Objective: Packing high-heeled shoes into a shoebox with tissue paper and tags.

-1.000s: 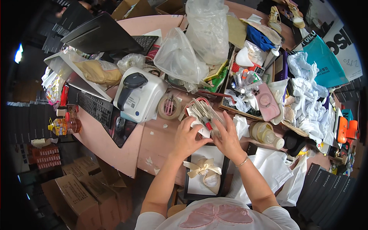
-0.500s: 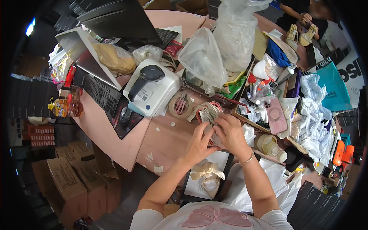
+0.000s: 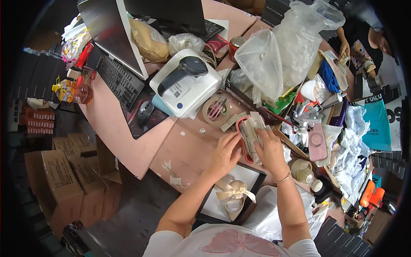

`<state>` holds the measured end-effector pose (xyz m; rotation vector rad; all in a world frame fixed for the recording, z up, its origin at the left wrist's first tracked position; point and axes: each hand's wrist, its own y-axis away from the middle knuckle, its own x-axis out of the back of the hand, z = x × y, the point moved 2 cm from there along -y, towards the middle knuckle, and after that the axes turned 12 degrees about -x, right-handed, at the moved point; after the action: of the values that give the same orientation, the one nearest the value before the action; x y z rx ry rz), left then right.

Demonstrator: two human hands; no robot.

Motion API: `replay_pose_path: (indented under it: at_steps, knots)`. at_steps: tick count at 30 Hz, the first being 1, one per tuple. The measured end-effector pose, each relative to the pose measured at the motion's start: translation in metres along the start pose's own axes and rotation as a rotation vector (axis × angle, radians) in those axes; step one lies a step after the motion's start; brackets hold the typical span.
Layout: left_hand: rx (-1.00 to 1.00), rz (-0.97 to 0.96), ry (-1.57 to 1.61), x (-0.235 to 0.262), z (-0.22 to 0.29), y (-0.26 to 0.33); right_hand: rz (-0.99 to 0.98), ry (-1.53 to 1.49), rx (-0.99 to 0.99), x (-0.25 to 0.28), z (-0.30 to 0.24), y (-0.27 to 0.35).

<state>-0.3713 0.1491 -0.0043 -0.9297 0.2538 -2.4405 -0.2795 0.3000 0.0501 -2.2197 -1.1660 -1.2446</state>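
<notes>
Your left hand (image 3: pixel 225 156) and right hand (image 3: pixel 270 150) have parted, exposing the red tray (image 3: pixel 244 147) and its slips (image 3: pixel 250 127) near the table's (image 3: pixel 188 156) front edge. Left: loosely curled by rim; right: over slips. Can't tell either grip.

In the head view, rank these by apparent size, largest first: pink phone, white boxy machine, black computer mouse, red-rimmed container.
1. White boxy machine
2. Red-rimmed container, partly hidden by the right hand
3. Pink phone
4. Black computer mouse

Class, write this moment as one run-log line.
left hand: beside red-edged container | right hand: over its pale slips | nearby: tape roll, cream bow
</notes>
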Motion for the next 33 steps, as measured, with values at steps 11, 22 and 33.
replay_pose_path:
  at_steps: [11, 22, 33]
  knots:
    - [-0.030, -0.069, -0.268, -0.003, -0.008, -0.036, 0.115, 0.009, 0.011, -0.007, 0.003, 0.007]
    - [0.079, -0.051, -0.061, 0.000, -0.018, -0.036, 0.200, -0.109, -0.137, -0.014, 0.004, 0.008]
    - [0.128, 0.053, 0.170, -0.008, -0.026, -0.049, 0.044, 0.200, 0.156, -0.021, -0.014, 0.023]
